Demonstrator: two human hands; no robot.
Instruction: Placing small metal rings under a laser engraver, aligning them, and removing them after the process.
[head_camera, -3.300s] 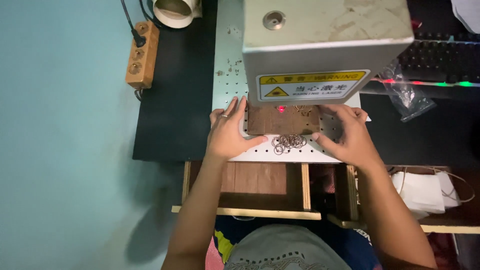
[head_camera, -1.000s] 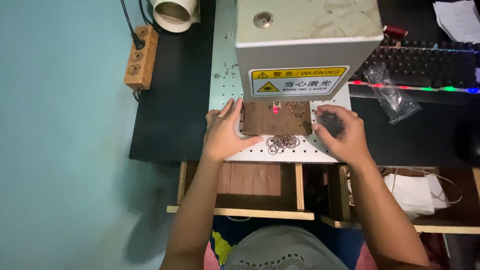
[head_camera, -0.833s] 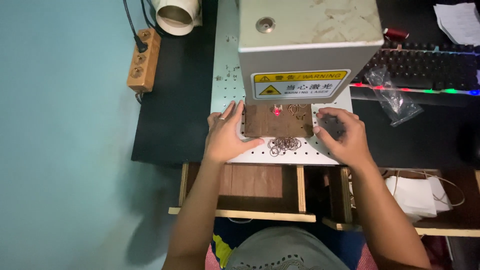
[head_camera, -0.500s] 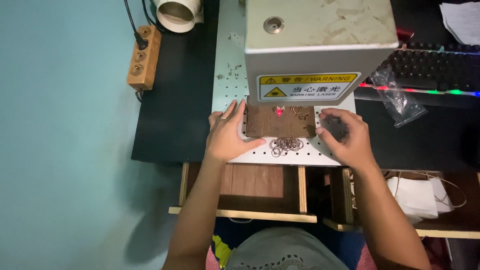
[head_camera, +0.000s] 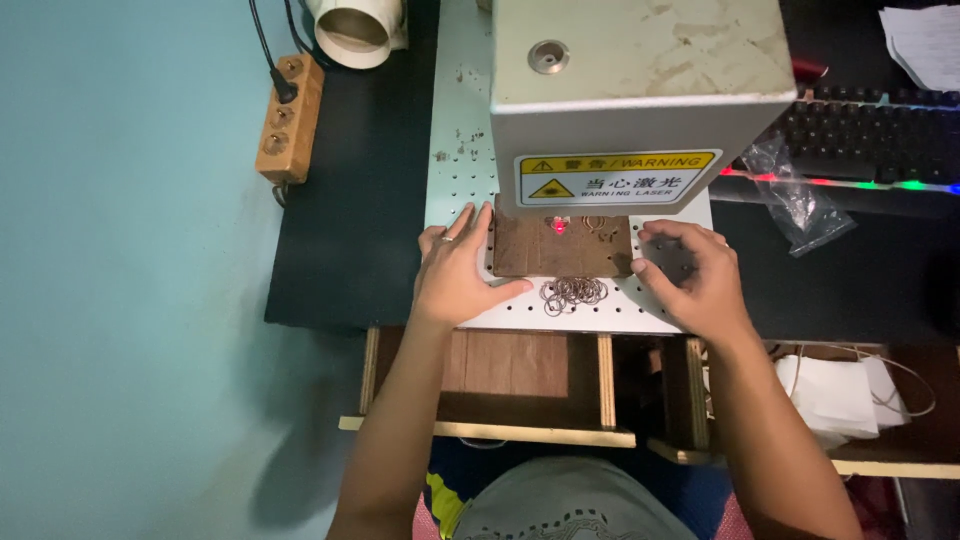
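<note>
the left hand (head_camera: 458, 272) lies flat on the perforated plate (head_camera: 455, 170), fingers spread and holding nothing, thumb touching the left edge of the wooden block (head_camera: 555, 255). the block sits under the grey laser head (head_camera: 640, 90), with a red dot (head_camera: 559, 226) on it. the right hand (head_camera: 695, 275) curls its fingers around a dark round object (head_camera: 668, 262) just right of the block. a pile of metal rings (head_camera: 574, 293) lies in front of the block, between the hands. a keyboard (head_camera: 880, 135) sits far right.
</note>
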